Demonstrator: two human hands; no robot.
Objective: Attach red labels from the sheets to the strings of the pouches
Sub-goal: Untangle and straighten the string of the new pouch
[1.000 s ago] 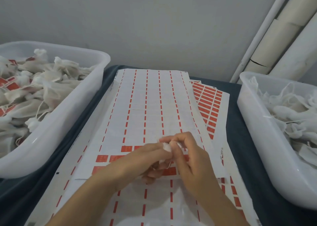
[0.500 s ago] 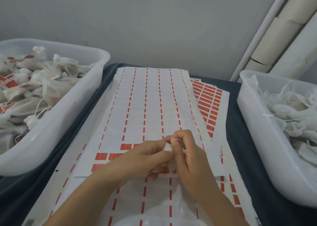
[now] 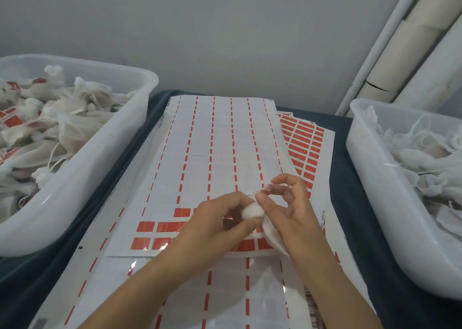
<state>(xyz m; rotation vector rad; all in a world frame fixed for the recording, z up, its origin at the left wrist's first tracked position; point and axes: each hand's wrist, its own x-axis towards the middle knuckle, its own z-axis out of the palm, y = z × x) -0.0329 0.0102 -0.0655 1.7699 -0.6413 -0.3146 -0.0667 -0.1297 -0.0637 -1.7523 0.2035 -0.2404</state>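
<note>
Pinching a pouch (image 3: 252, 210) between fingers (image 3: 240, 225) of both hands.

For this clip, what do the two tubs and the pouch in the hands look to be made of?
Left tub and right tub: probably translucent white plastic, glossy; highlights on the walls, contents showing dimly through. Pouch, gripped by the left hand and right hand: seemingly thin white gauze-like fabric, matte, bunched and crumpled.

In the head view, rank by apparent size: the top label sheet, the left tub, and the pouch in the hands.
1. Top label sheet
2. Left tub, partly cut off by the frame, so its rank against the sheet is unsure
3. Pouch, clearly smallest
</note>
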